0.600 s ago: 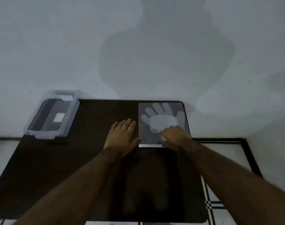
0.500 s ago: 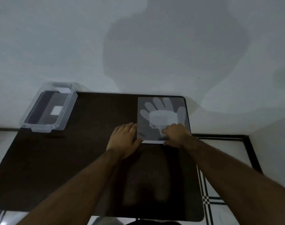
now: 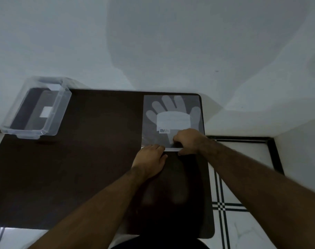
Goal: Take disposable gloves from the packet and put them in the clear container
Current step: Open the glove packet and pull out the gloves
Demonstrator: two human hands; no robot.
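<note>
A flat clear packet of disposable gloves, with a pale glove outline and a white label, lies at the far right of the dark table. My left hand rests at the packet's near left corner, its fingertips curled onto the white bottom strip. My right hand is closed over the packet's near right edge, thumb under the strip. The clear container stands at the table's far left corner, well away from both hands; a white label shows through its bottom.
A pale wall rises directly behind the table. White floor tiles with black lines show to the right of the table. A black frame runs along the floor at the right.
My left hand has slid right and curled onto the packet's near edge. My right hand has shifted a little toward the near right corner. The view has tilted.
</note>
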